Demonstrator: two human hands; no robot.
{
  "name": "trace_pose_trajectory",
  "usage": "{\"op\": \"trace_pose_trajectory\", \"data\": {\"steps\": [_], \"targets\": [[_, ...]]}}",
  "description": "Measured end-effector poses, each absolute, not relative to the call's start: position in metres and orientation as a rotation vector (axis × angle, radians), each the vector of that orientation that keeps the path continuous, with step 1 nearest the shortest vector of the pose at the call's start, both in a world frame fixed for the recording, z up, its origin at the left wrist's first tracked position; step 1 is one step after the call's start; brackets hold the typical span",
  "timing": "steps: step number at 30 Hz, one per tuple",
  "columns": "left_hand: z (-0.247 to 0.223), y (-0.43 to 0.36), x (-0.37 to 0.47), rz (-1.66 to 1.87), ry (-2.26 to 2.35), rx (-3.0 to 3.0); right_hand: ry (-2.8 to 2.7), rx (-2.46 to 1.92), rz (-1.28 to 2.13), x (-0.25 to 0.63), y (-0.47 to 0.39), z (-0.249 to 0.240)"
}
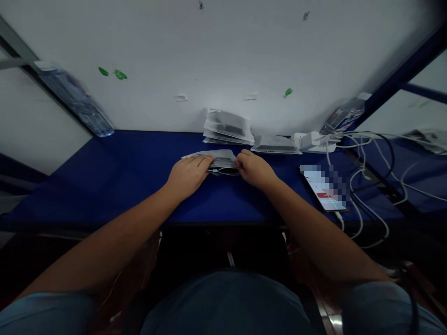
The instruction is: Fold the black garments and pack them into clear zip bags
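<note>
A translucent zip bag (225, 160) with something dark inside lies at the middle of the blue table, its zip edge toward me and parted a little. My left hand (190, 174) rests over its left part, with fingers closed on the bag near the zip. At the bag's right end, my right hand (253, 168) pinches the corner between curled fingers. Just behind the hands, a stack of similar bags (228, 126) leans against the white wall, and another flat bag (275, 144) lies to its right.
On the blue table (104, 181), a phone (324, 188) with a lit screen lies right of my right arm. White cables (361, 204) tangle beside it, near a power strip (314, 141). Plastic bottles stand at the left (78, 100) and right (345, 114).
</note>
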State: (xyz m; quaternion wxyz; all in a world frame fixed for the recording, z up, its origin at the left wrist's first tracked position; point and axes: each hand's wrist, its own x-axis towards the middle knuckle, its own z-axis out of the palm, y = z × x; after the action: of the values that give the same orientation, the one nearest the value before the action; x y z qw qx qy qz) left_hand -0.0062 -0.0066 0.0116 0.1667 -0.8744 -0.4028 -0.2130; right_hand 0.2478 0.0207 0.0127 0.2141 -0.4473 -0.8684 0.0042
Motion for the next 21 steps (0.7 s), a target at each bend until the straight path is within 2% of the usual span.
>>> {"op": "trace_pose_trajectory", "data": {"steps": [2, 5, 9, 15, 21], "targets": [[0.011, -0.006, -0.007, -0.597, -1.154, -2.479, -2.348, -1.278, 0.065, 0.250, 0.020, 0.013], [0.011, -0.006, -0.007, -0.573, -1.156, -2.484, -2.297, -1.315, 0.328, 0.259, 0.020, 0.013], [0.011, -0.007, -0.008, -0.566, -1.174, -2.479, -2.304, -1.162, 0.635, 0.268, 0.023, 0.013], [0.011, -0.007, -0.007, -0.577, -1.176, -2.487, -2.305, -1.138, 0.625, 0.265, 0.024, 0.010], [0.011, -0.007, -0.006, -0.576, -1.166, -2.495, -2.347, -1.203, 0.436, 0.256, 0.026, 0.007]]}}
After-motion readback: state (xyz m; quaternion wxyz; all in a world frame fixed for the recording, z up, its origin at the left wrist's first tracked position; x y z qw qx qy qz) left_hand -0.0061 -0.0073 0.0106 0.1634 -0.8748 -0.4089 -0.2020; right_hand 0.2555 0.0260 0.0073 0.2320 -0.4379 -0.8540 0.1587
